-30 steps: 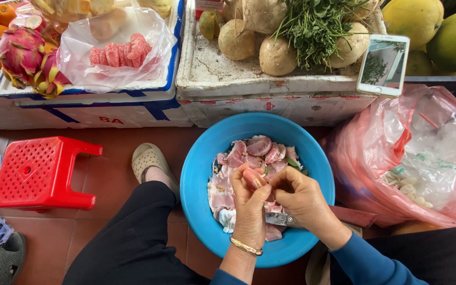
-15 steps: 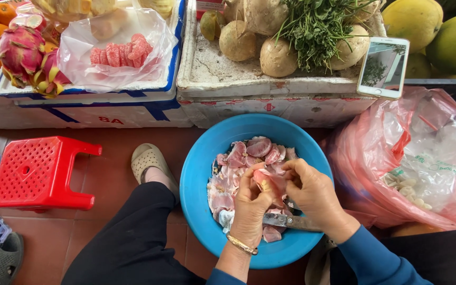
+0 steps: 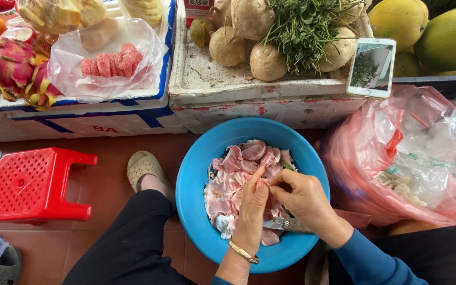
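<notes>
Shifted slightly, both hands' fingers (image 3: 278,182) pinch shut on pink fruit piece (image 3: 264,184) above blue bowl (image 3: 196,179).

Left hand (image 3: 253,214) and right hand (image 3: 304,198) close together, fingertips pinched and meeting, both wrists angled inward.

1 head view, looking steeply down, close over blue bowl (image 3: 201,174); crates along top edge.
</notes>
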